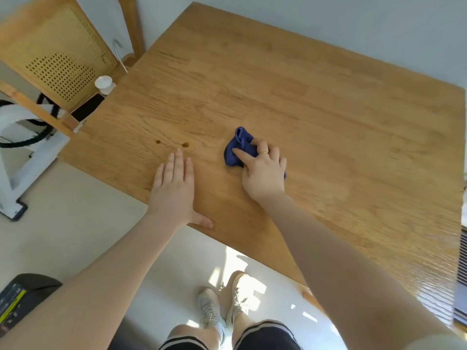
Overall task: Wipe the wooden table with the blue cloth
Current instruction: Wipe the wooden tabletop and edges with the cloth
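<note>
Blue cloth [238, 150], one; two brown spots [185, 145].

Around the bunched blue cloth [238, 150], the counter [316, 102] lies bare on its far and right sides. To its left, two brown spots [185, 144] and a flat left hand [174, 183] intervene.

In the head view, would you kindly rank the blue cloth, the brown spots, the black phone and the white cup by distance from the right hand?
1. Blue cloth, gripped by right hand.
2. Brown spots, left.
3. Black phone, far left edge.
4. White cup, just beyond the phone.
</note>
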